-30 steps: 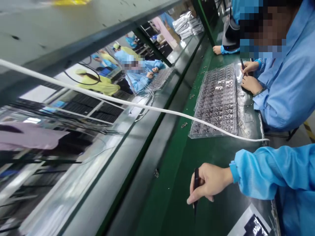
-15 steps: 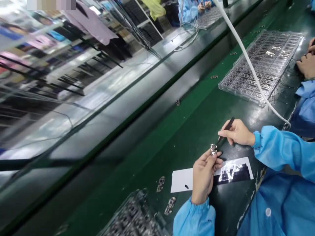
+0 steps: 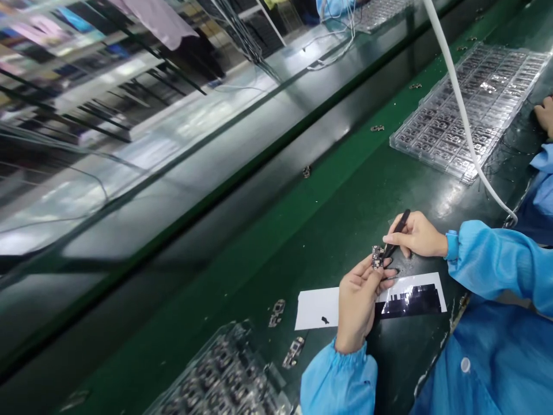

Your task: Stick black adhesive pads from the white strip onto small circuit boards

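Between the thumb and fingers of my left hand (image 3: 359, 297) is a small circuit board (image 3: 377, 257), held up above the bench. My right hand (image 3: 415, 233) is closed around black tweezers (image 3: 398, 229), their tips at the board's right edge. Whether the tips grip anything is too small to tell. Beneath my left hand lies a white sheet (image 3: 317, 308), partly hidden by it, with black adhesive pieces (image 3: 412, 301) on its right part. Two more circuit boards, an upper one (image 3: 277, 313) and a lower one (image 3: 294, 352), lie to the left of the sheet.
A clear tray of boards (image 3: 216, 380) stands at the bottom, another tray (image 3: 475, 109) at upper right. A white cable (image 3: 460, 104) hangs across that tray. Several loose boards lie along the green bench (image 3: 259, 253). A co-worker's hand (image 3: 545, 115) shows at the right edge.
The view has shifted slightly. The tweezers have come closer against the board in my left hand, and the board's face now shows with less glare.
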Available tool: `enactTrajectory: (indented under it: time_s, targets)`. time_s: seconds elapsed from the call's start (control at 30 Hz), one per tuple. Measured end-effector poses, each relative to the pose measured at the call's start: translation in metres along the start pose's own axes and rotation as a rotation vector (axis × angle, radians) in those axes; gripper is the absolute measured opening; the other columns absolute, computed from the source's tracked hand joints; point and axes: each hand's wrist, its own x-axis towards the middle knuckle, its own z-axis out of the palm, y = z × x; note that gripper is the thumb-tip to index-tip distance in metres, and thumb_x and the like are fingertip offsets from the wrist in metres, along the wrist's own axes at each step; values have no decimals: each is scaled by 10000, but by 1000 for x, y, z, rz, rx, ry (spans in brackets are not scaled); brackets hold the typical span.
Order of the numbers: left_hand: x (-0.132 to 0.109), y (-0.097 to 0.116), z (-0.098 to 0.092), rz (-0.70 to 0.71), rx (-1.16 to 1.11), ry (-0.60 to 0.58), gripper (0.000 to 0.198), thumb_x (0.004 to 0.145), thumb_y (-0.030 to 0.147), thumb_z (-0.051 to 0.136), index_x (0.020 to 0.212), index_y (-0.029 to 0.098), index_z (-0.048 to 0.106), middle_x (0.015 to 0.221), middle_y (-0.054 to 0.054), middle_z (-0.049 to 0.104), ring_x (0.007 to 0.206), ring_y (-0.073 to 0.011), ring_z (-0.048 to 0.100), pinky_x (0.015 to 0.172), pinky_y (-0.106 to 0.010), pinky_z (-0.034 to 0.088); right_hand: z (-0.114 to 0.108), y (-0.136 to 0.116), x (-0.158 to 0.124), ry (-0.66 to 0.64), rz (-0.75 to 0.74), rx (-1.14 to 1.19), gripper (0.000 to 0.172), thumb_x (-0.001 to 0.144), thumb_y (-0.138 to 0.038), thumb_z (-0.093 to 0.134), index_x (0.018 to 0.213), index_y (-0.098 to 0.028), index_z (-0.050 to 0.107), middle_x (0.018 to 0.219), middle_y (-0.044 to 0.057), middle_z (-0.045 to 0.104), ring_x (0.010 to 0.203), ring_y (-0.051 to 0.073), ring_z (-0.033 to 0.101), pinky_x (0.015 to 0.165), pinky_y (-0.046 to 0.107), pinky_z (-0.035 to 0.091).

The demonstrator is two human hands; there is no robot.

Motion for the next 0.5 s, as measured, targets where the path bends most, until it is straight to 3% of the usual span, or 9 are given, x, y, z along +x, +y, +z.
enactTrajectory:
  time_s: [0.23,0.5]
  targets:
    - [0,-1,1,0,17,6,442,634,201,767,1047,101,645,902,-88,722,676,-135,677,587,-211,557,0,3,0,-30,-17,-40,286,656,-349,715,682,-131,533,458,-37,559,308,60,477,290,150,347]
    - [-2,1,3,-7,29,16,419,629,218,773,1013,100,656,904,-95,722,658,-133,675,586,-212,548,1,0,-1,-37,2,-36,343,634,-400,742,666,-133,529,466,-35,567,307,58,477,291,152,349]
